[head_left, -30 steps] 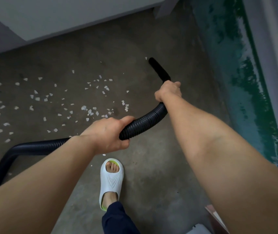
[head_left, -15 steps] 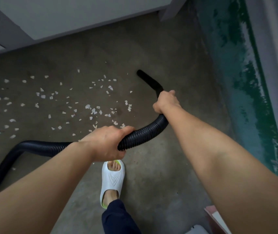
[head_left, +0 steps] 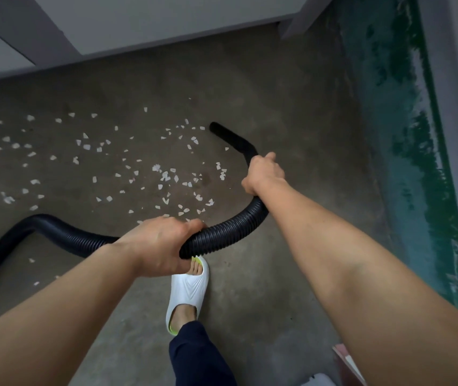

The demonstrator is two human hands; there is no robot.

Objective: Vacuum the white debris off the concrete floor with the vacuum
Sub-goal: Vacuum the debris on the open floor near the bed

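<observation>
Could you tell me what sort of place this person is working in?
Likely an unfinished indoor corner, perhaps a landing or utility area: a rough concrete floor, a side wall with worn green paint, and plain grey walls closing it in.

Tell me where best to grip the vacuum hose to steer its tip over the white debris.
Probably the smooth black nozzle just behind its bend, taken from above, where the right hand grips now: that part looks stiff, so it aims the tip. The ribbed hose curves limply, so the left hand gripping it further back from above only carries its weight.
</observation>
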